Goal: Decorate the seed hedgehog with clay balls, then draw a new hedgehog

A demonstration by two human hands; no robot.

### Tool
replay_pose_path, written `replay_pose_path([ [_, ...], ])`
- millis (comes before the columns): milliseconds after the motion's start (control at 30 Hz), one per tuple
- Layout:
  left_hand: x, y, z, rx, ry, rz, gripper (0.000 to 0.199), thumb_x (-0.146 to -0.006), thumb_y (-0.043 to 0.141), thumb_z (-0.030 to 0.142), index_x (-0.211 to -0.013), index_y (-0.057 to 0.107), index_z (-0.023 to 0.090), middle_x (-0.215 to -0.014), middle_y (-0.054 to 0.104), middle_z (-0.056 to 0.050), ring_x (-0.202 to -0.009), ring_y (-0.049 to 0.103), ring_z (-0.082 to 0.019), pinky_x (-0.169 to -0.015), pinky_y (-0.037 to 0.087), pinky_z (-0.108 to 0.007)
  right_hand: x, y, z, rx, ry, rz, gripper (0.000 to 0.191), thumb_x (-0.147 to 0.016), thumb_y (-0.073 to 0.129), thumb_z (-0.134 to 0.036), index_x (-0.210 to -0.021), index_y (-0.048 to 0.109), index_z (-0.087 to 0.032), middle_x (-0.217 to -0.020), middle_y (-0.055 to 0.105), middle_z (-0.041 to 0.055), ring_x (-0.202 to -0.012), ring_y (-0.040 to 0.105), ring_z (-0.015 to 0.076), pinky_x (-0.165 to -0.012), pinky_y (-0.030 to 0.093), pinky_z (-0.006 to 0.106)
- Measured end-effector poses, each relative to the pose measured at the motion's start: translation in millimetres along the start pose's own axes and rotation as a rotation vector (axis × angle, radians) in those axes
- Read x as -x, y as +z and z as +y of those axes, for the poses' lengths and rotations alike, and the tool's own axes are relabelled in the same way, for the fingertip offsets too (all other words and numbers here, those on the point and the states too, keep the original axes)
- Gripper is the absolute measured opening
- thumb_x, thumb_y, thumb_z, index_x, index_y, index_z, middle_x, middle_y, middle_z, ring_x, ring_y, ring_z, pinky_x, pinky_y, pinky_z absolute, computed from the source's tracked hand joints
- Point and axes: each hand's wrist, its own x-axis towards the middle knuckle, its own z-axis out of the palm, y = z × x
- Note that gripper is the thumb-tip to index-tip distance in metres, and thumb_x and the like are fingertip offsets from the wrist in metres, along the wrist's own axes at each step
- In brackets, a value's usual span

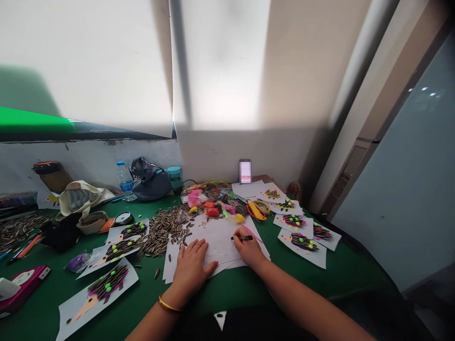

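My left hand point(192, 267) lies flat on a sheet of white paper point(216, 241), pressing it down and holding nothing. My right hand point(249, 248) grips a black marker point(242, 237) with its tip at the paper, near a faint pencil-like outline point(222, 248). A thin pink strip point(253, 234) runs past the marker, just above my right hand. A heap of striped sunflower seeds point(165, 231) lies beyond the sheet's left side. Finished hedgehog pictures made of seeds lie on both sides, including one point(106, 289) at the left.
The green table point(227, 293) holds bags of coloured clay point(209, 201), yellow-handled scissors point(256, 210), and more hedgehog sheets point(302, 246) on the right. Along the wall stand a phone point(245, 171), a water bottle point(124, 181) and a grey bag point(151, 182). Seeds point(21, 229) spread at far left.
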Motion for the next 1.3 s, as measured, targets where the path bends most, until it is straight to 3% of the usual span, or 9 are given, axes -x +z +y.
replay_pose_path([
  [833, 0.0, 0.9, 0.1, 0.01, -0.002, 0.002, 0.06, -0.083, 0.052, 0.055, -0.134, 0.051, 0.022, -0.147, 0.045, -0.007, -0.138, 0.033, -0.031, -0.114, 0.014, -0.053, 3.7, -2.7, -1.4, -0.045, 0.051, 0.028, 0.011, -0.082, 0.042, -0.024, -0.073, 0.049, -0.023, -0.07, 0.056, -0.0017, -0.068, 0.053, 0.0172, -0.06, 0.036, 0.027],
  [1133, 0.2, 1.1, -0.2, 0.012, 0.003, 0.007, 0.061, -0.083, 0.052, 0.054, -0.135, 0.051, 0.022, -0.146, 0.045, -0.008, -0.138, 0.033, -0.031, -0.114, 0.014, -0.054, 2.9, -2.1, -2.0, -0.04, 0.067, -0.033, 0.009, -0.078, 0.043, -0.022, -0.072, 0.049, -0.024, -0.066, 0.055, -0.0025, -0.066, 0.052, 0.0167, -0.057, 0.034, 0.026],
  [1300, 0.2, 1.4, -0.7, 0.016, 0.002, 0.008, 0.06, -0.083, 0.052, 0.054, -0.134, 0.051, 0.022, -0.146, 0.046, -0.008, -0.138, 0.033, -0.031, -0.114, 0.014, -0.054, 4.1, -3.4, -2.7, -0.049, 0.086, 0.008, 0.01, -0.08, 0.042, -0.023, -0.072, 0.05, -0.024, -0.069, 0.057, -0.002, -0.069, 0.054, 0.0173, -0.06, 0.035, 0.027],
])
